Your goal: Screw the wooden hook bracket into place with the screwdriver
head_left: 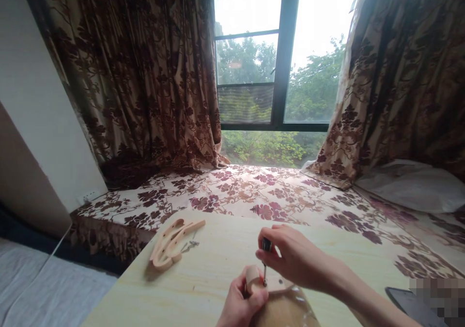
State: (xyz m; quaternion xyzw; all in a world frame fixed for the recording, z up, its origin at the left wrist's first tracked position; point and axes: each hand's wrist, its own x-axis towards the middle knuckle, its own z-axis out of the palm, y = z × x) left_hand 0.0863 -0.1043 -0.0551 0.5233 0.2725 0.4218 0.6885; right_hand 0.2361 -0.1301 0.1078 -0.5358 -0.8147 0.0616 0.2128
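Observation:
My right hand point(290, 252) is closed around the dark handle of a screwdriver point(267, 244), held upright with its shaft pointing down. The tip meets a pale curved wooden piece point(278, 283) at a dark spot that looks like a screw or hole. A second dark hole shows farther right on that piece. My left hand point(247, 298) grips the piece's rounded left end, thumb near the screwdriver tip. Below it is a browner wooden board point(286, 310), partly hidden by my left hand. Left of my hands, more curved wooden pieces point(169, 247) with holes lie together beside several small metal screws point(192, 244).
All this rests on a light wooden tabletop point(203, 278). A dark flat device point(403, 300) sits at the right edge, partly blurred. Behind are a flower-patterned window ledge point(236, 191), patterned curtains point(152, 85) and a window. A whitish bag point(410, 184) lies on the ledge at right.

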